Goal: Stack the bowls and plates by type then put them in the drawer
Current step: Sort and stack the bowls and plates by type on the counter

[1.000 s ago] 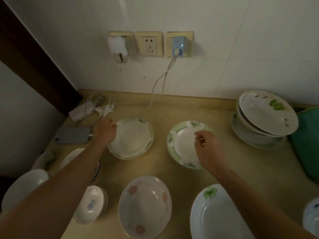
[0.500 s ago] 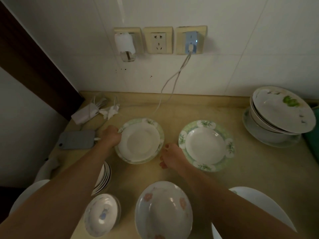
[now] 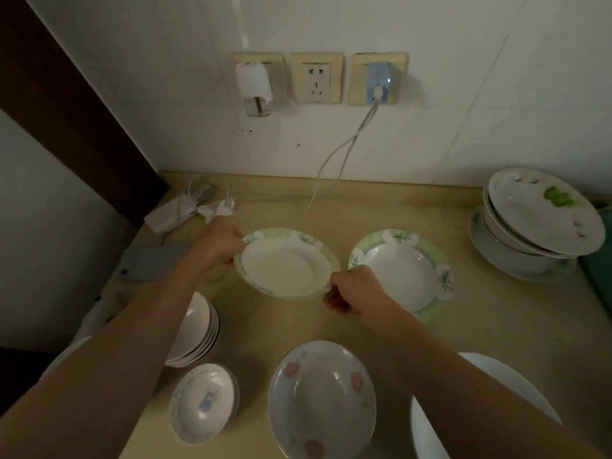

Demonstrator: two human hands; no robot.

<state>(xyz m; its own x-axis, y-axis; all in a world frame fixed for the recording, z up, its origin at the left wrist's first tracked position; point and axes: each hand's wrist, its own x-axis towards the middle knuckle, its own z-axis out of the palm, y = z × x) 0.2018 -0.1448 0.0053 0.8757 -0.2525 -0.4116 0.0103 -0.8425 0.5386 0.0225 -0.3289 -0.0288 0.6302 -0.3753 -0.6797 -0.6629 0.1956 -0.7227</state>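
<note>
Both hands on the green-rimmed plate (image 3: 286, 263) at mid-counter: left hand (image 3: 220, 241) gripping the far-left rim, right hand (image 3: 352, 289) pinching the near-right rim. Just right of it, a matching plate (image 3: 402, 271) flat on the counter (image 3: 496, 319). Nearer, a flowered bowl (image 3: 321, 399), left a stack of white bowls (image 3: 195, 329).

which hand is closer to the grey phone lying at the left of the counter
Left. The left hand grips the plate's left rim just right of the phone; the right hand is across the plate.
</note>
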